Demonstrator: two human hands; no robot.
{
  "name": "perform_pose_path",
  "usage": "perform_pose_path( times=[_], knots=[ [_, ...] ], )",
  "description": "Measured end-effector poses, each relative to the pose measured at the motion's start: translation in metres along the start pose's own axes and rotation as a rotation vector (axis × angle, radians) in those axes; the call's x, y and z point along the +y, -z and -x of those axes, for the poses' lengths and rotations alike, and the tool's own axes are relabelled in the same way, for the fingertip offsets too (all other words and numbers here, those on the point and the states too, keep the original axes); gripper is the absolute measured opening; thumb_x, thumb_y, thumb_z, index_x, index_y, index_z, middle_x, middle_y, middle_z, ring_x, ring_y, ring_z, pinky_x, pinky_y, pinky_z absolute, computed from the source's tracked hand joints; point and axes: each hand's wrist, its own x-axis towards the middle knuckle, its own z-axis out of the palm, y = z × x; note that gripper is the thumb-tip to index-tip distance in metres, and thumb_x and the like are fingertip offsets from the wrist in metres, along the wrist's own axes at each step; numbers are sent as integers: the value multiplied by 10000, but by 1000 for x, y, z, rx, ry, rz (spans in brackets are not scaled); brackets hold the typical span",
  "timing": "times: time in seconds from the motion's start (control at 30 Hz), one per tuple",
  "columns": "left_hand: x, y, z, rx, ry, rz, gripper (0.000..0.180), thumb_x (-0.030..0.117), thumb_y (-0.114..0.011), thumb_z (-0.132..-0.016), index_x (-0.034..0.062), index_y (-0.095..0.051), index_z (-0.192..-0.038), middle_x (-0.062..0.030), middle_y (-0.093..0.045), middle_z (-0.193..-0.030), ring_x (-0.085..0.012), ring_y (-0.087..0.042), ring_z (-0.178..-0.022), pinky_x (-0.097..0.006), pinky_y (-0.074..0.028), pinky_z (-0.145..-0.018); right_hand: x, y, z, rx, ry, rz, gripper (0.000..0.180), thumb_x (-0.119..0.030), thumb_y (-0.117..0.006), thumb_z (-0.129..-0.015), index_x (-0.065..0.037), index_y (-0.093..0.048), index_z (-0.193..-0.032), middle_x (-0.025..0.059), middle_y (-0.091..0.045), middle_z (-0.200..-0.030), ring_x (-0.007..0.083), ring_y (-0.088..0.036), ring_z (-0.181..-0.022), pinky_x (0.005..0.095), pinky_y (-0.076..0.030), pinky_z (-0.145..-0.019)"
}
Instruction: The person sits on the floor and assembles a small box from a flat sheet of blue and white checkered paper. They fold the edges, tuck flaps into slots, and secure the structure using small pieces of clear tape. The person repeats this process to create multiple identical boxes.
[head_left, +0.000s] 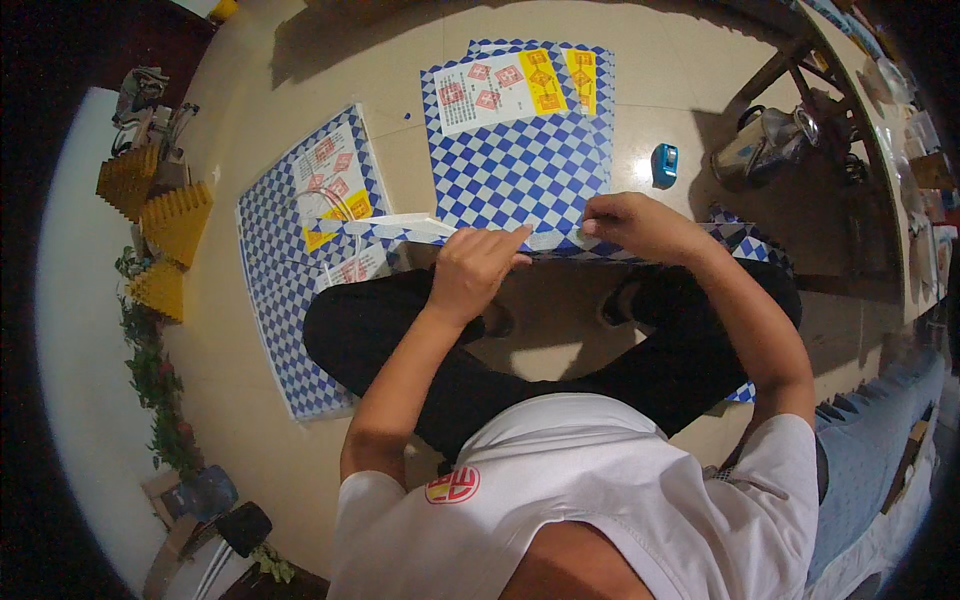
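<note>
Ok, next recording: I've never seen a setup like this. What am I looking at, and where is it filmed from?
There is no machine here: a person works with two bare hands. The single picture comes from a wide fisheye camera on their head, looking down, so edges curve. Below are their white short-sleeved shirt and black trousers.

The left hand holds the near edge of a blue-and-white checked sheet. The right hand is at that edge too; I can't tell whether it pinches it.

On the pale tiled floor lie more blue-and-white checked pieces to the left, and a small teal object, possibly a tape measure, to the right.
</note>
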Motion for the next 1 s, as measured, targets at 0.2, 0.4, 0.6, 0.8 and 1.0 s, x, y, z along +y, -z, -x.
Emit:
perform_pose_path(
  times=[0.2, 0.4, 0.6, 0.8, 1.0],
  knots=[
    [4, 2, -7, 38, -27, -45, 417, 210, -775, -819, 111, -705, -1217, -45, -721, -876, -212, -665, -765, -350, -471, -687, 19, 4, -6, -38, -7, 39, 245, -254, -603, -985, -32, -682, -1050, 172, -713, -975, 324, -690, -939, 413, -517, -837],
    [3, -7, -5, 71, 63, 6, 294, 188, -772, -812, 116, -761, -1096, -56, -760, -959, -241, -715, -820, -363, -510, -730, 9, -6, -3, 167, 236, 167, 162, -152, -651, -920, -51, -674, -1045, 136, -663, -935, 302, -655, -934, 389, -520, -827],
    [8, -13, -8, 54, 36, -33, 202, 101, -769, -791, 96, -769, -993, -58, -760, -911, -212, -721, -800, -339, -501, -682, -3, -56, -8, 437, 668, 782, 197, -261, -645, -867, -90, -664, -963, 50, -631, -901, 233, -620, -936, 358, -479, -822],
    [-3, 1, -1, 35, 95, 10, 152, 110, -778, -794, 86, -786, -944, -82, -763, -873, -259, -715, -759, -363, -516, -690, 30, -36, -9, 402, 601, 781, 146, -191, -610, -807, -92, -636, -910, 47, -634, -901, 229, -631, -937, 380, -479, -854],
    [-17, 17, 9, 49, 95, -17, 129, 89, -782, -789, 81, -791, -918, -87, -764, -859, -244, -716, -736, -356, -508, -663, 57, 9, 25, 366, 463, 797, 132, -159, -672, -847, -89, -703, -954, 98, -673, -1187, 258, -613, -1166, 434, -435, -1063]
  ],
)
